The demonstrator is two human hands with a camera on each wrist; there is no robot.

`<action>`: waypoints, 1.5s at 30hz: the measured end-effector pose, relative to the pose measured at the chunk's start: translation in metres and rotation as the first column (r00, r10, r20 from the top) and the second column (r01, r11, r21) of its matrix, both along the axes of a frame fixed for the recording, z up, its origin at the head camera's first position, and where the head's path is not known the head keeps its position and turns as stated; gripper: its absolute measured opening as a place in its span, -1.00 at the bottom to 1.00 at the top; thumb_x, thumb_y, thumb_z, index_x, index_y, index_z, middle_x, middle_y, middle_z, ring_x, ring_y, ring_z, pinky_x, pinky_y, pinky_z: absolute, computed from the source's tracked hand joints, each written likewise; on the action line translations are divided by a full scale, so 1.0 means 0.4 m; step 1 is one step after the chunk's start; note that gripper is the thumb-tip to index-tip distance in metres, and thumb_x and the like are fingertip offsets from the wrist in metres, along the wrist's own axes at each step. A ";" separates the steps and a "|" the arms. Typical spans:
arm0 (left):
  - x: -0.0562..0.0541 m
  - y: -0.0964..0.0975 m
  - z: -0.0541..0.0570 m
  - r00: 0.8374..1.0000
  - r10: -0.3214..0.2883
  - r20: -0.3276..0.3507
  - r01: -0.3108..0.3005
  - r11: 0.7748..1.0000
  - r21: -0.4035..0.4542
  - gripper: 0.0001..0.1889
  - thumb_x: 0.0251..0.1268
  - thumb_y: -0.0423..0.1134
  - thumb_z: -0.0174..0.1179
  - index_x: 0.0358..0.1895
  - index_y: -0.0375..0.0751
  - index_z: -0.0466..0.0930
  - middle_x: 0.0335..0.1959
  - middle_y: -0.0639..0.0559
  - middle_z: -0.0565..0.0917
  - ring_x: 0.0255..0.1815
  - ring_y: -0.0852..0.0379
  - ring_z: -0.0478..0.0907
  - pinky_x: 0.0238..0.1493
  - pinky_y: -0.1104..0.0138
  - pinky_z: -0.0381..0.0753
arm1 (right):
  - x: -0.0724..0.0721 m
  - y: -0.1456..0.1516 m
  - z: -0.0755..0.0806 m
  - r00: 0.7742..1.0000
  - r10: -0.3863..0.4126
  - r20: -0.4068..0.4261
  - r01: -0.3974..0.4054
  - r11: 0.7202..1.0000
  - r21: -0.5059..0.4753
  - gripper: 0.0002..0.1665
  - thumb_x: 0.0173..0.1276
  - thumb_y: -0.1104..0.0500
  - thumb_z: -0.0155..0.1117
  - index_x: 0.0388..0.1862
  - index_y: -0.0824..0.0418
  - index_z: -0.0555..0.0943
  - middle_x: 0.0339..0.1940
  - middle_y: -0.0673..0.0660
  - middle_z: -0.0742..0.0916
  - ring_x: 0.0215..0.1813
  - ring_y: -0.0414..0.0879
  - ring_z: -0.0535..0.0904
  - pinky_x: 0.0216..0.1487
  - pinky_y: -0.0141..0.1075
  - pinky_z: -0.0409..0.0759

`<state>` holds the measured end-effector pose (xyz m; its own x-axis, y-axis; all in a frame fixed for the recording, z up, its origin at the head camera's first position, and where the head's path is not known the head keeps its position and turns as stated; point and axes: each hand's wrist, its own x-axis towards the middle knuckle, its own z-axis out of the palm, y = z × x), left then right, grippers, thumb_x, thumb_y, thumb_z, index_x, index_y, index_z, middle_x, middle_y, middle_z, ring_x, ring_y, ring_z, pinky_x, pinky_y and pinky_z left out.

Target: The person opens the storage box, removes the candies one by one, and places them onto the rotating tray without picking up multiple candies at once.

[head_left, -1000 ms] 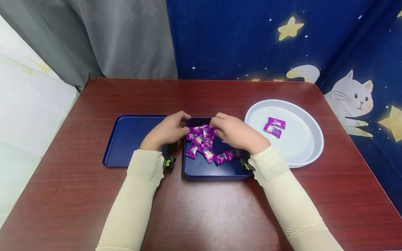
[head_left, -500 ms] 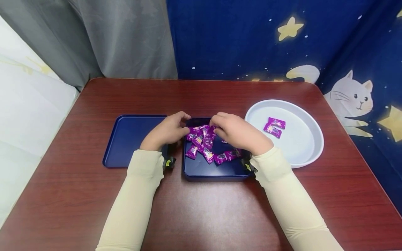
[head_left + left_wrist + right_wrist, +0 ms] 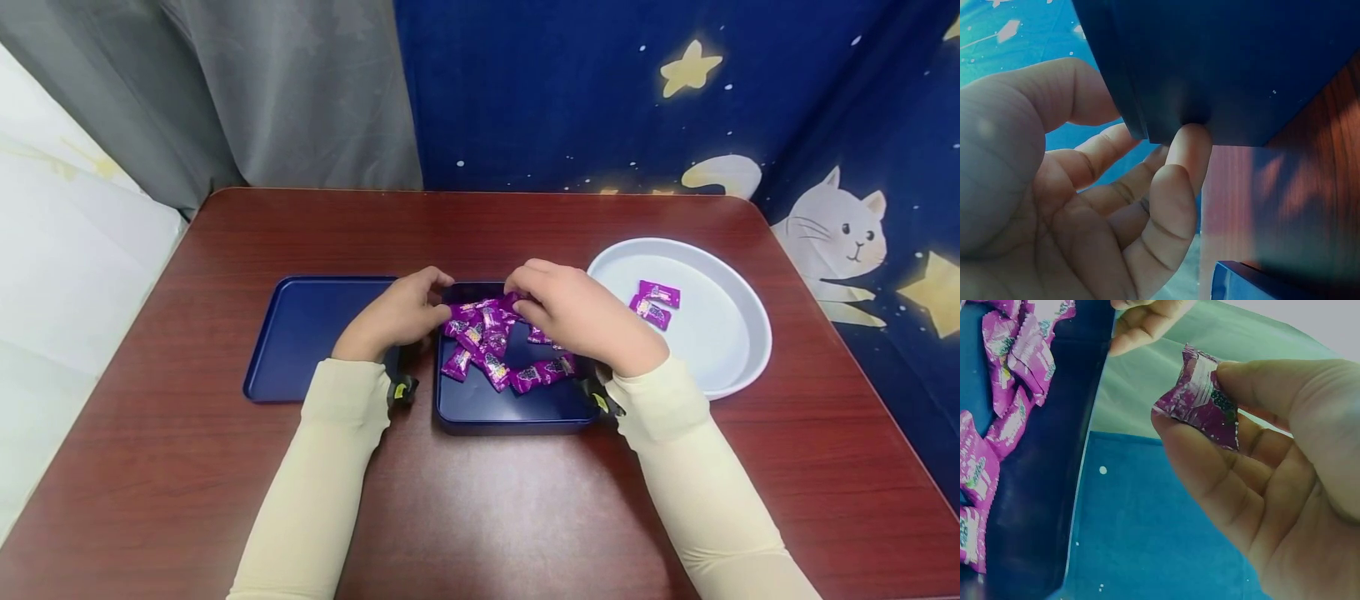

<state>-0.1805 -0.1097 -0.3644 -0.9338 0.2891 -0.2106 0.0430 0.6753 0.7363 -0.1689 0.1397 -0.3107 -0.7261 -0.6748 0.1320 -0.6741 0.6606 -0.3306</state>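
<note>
In the head view, the dark blue box (image 3: 517,408) holds a heap of purple wrapped candies (image 3: 491,342). My left hand (image 3: 397,312) grips its left wall near the back corner; the left wrist view has the thumb at the rim and fingertips (image 3: 1191,147) pressed against the outer side of the box (image 3: 1229,69). Above the box, my right hand (image 3: 581,312) pinches one candy (image 3: 1204,397) between thumb and index finger, clearest in the right wrist view. Part of the box's right side is hidden under that hand.
A flat blue lid (image 3: 315,333) lies left of the box, partly behind the left hand. At the right stands a round white tray (image 3: 720,350) bearing two purple candies (image 3: 656,304). Curtains (image 3: 322,92) border the wooden table (image 3: 480,517) at the back.
My right hand has lifted slightly and shifted right with a candy between its fingers, uncovering more candies in the box. The left hand stays at the box's edge.
</note>
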 end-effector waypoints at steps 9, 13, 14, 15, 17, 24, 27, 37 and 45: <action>0.001 0.001 -0.001 1.000 0.001 0.000 -0.001 1.000 0.004 -0.52 0.41 -0.29 0.13 0.36 -0.24 0.35 0.20 -0.25 0.52 -0.04 -0.09 0.60 -0.19 0.15 0.68 | 0.000 0.027 0.019 0.999 -0.041 0.003 0.041 0.999 -0.012 -0.78 0.38 0.22 0.32 -0.01 0.15 0.63 -0.10 0.06 0.67 -0.08 -0.08 0.61 0.09 -0.16 0.59; -0.001 0.003 -0.001 1.000 0.003 0.000 -0.003 1.000 0.001 -0.52 0.40 -0.28 0.14 0.35 -0.23 0.35 0.19 -0.24 0.53 -0.05 -0.08 0.61 -0.18 0.15 0.68 | 0.000 0.045 0.027 0.998 -0.057 -0.002 0.057 0.998 -0.017 -0.78 0.38 0.24 0.31 -0.01 0.17 0.62 -0.12 0.07 0.67 -0.10 -0.06 0.59 0.08 -0.13 0.58; -0.001 0.003 0.000 1.000 0.005 0.000 -0.005 1.000 0.000 -0.52 0.40 -0.28 0.14 0.35 -0.22 0.36 0.19 -0.24 0.54 -0.05 -0.08 0.61 -0.18 0.15 0.68 | 0.000 0.050 0.029 0.998 -0.062 -0.001 0.062 0.998 -0.019 -0.79 0.38 0.24 0.31 -0.02 0.17 0.62 -0.12 0.07 0.66 -0.10 -0.07 0.59 0.07 -0.13 0.58; -0.002 0.003 0.000 1.000 0.006 -0.001 -0.006 1.000 -0.001 -0.52 0.40 -0.28 0.14 0.35 -0.22 0.36 0.18 -0.23 0.54 -0.04 -0.08 0.60 -0.17 0.14 0.68 | 0.001 0.055 0.031 0.998 -0.065 -0.001 0.065 0.998 -0.022 -0.79 0.38 0.25 0.31 -0.02 0.17 0.62 -0.13 0.07 0.66 -0.11 -0.07 0.58 0.07 -0.13 0.58; -0.002 0.003 0.000 1.000 0.006 -0.002 -0.006 1.000 -0.001 -0.52 0.40 -0.28 0.14 0.35 -0.22 0.36 0.19 -0.23 0.54 -0.01 -0.08 0.59 -0.15 0.13 0.67 | -0.001 0.064 0.031 0.998 -0.066 -0.004 0.066 0.998 -0.024 -0.81 0.39 0.25 0.30 -0.04 0.17 0.62 -0.14 0.07 0.66 -0.11 -0.06 0.58 0.06 -0.13 0.58; -0.004 0.001 -0.003 1.000 0.000 -0.004 0.000 1.000 0.007 -0.53 0.40 -0.29 0.13 0.35 -0.22 0.36 0.20 -0.23 0.53 0.05 -0.09 0.57 -0.11 0.11 0.66 | -0.011 0.092 0.028 0.997 -0.079 0.014 0.079 0.996 -0.032 -0.83 0.39 0.29 0.27 -0.06 0.21 0.61 -0.14 0.11 0.66 -0.11 -0.02 0.58 0.05 -0.08 0.57; -0.004 -0.001 -0.004 1.000 0.001 -0.002 -0.001 1.000 0.008 -0.53 0.41 -0.29 0.13 0.35 -0.22 0.36 0.20 -0.23 0.53 0.03 -0.09 0.58 -0.12 0.11 0.66 | -0.015 0.101 0.029 0.994 -0.102 0.027 0.103 0.994 -0.021 -0.84 0.40 0.29 0.25 -0.06 0.21 0.61 -0.14 0.10 0.66 -0.12 -0.02 0.58 0.03 -0.07 0.56; -0.003 0.001 -0.003 1.000 0.009 0.001 -0.009 1.000 0.004 -0.53 0.40 -0.28 0.14 0.34 -0.22 0.37 0.19 -0.22 0.53 0.02 -0.09 0.58 -0.10 0.09 0.66 | -0.034 0.154 0.025 0.981 -0.183 0.070 0.183 0.983 0.001 -0.84 0.41 0.30 0.23 -0.06 0.21 0.61 -0.16 0.11 0.68 -0.13 0.00 0.59 -0.02 -0.07 0.57; -0.002 0.001 0.001 1.000 -0.005 -0.004 0.005 1.000 0.004 -0.53 0.41 -0.29 0.13 0.35 -0.24 0.36 0.18 -0.24 0.54 -0.06 -0.09 0.61 -0.18 0.15 0.67 | -0.055 0.214 0.020 0.949 -0.278 0.148 0.280 0.960 0.008 -0.81 0.44 0.29 0.18 -0.01 0.22 0.58 -0.19 0.18 0.69 -0.38 0.01 0.60 -0.34 -0.13 0.60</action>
<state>-0.1815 -0.1093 -0.3641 -0.9331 0.2949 -0.2057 0.0496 0.6721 0.7388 -0.1907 0.2254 -0.3026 -0.8969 -0.4419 0.0172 -0.4073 0.8102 -0.4215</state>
